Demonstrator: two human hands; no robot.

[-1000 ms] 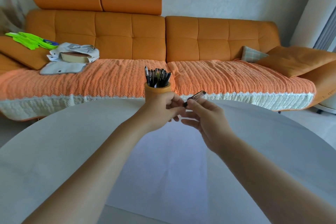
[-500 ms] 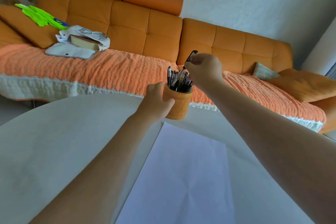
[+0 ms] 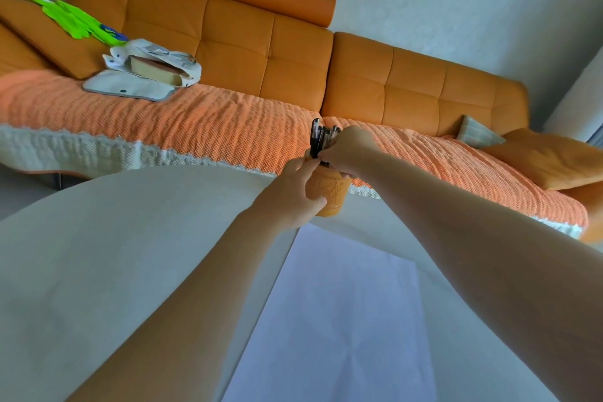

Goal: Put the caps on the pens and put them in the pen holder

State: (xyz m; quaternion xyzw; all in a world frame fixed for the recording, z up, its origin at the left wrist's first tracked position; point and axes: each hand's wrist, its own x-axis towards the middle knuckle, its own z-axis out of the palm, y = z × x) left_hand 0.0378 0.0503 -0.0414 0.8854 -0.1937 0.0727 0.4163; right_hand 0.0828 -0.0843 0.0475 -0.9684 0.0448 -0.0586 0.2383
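Two hands meet at the orange pen holder (image 3: 329, 189) at the far edge of the white table (image 3: 98, 254). Left hand (image 3: 295, 196) wraps the holder's left wall, grip curled snug on it. Right hand (image 3: 350, 150) sits over the rim among the dark pens (image 3: 318, 139); fingers folded, but whether its grip pinches a pen cannot be told. Orange sofa (image 3: 261, 52) lies beyond.

Table (image 3: 114, 254): pale, round-edged, filled the near scene
Paper sheet (image 3: 342, 320): white, lay flat on the near right of the table
Sofa (image 3: 235, 42): orange, stood far, behind the table
Tote bag (image 3: 153, 72): lay far left on the sofa
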